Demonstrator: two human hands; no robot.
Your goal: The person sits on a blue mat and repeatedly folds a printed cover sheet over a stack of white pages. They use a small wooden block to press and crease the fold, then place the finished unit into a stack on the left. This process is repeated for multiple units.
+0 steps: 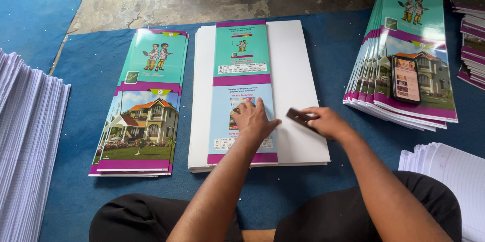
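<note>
My left hand (254, 119) lies flat, fingers spread, pressing the folded cover (243, 93) onto the white sheet stack (298, 85) in front of my knees. My right hand (327, 122) is clenched around one small dark tool (298, 116), its edge on the white sheet just beside the cover. If my left hand eases off, I judge the cover could slide and the crease would run crooked; a hard push might also drag the top sheet askew.

On the blue mat (313, 191) I count one cover under my hands, one low pile of covers (144, 105) to the left, one fanned pile (404, 55) to the right with one phone (405, 79) on top, and ruled paper stacks (28, 141) at both near edges. How many covers each pile holds I cannot tell.
</note>
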